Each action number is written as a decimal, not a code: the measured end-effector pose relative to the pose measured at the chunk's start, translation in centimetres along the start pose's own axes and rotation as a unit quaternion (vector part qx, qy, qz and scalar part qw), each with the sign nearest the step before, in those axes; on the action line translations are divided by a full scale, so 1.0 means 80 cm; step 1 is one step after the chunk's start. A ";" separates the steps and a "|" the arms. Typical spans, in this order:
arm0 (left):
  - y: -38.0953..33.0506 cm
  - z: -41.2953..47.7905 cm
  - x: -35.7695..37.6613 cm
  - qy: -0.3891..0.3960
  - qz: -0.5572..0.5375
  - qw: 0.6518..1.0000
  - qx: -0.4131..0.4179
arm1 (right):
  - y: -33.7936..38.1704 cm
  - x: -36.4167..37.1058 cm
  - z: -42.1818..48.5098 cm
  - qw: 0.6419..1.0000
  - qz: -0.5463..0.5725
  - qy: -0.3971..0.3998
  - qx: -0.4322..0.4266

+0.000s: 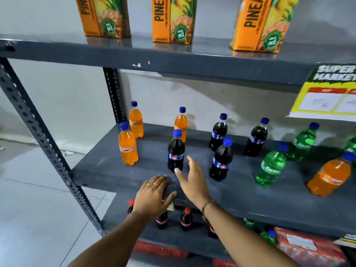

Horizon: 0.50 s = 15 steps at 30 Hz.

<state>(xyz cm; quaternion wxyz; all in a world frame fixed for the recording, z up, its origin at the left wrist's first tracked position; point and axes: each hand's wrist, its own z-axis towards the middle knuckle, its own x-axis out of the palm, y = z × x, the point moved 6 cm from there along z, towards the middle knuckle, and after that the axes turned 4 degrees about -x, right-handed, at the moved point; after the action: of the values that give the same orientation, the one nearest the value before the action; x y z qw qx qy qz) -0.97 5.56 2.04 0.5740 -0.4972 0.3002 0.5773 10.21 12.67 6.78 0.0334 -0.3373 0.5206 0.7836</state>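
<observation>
My right hand [193,182] is open with spread fingers, just in front and to the right of a dark cola bottle [175,153] with a blue cap, its thumb tip near the bottle's base. My left hand [154,195] grips the front edge of the grey middle shelf [250,197], fingers on top and thumb over the edge. It wears two rings. Three more dark cola bottles [221,160] stand to the right.
Orange soda bottles [127,145] stand at the shelf's left and far right, green Sprite bottles [270,166] to the right. Pineapple juice cartons [173,20] line the upper shelf. Red-capped cola bottles [185,220] sit below. A yellow price sign [325,99] hangs at right.
</observation>
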 end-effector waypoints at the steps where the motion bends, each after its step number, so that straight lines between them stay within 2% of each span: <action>1: 0.002 0.000 0.006 -0.001 0.014 1.000 0.007 | 0.001 0.005 0.011 1.000 0.018 -0.006 0.016; 7: 0.003 -0.001 0.017 0.013 0.031 0.999 0.009 | -0.008 0.036 0.052 0.989 0.086 -0.099 0.066; 10: 0.002 -0.002 0.014 0.012 0.036 0.999 0.009 | -0.011 0.034 0.052 0.985 0.081 -0.135 0.064; 15: -0.001 0.001 0.013 0.002 0.025 1.000 0.007 | -0.019 0.008 0.016 0.987 0.062 -0.148 0.028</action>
<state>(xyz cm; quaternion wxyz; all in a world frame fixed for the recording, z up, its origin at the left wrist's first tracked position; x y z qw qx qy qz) -0.76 6.06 1.14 0.5626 -0.4866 0.3175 0.5882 9.69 14.22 5.52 0.0710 -0.1835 0.5514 0.8107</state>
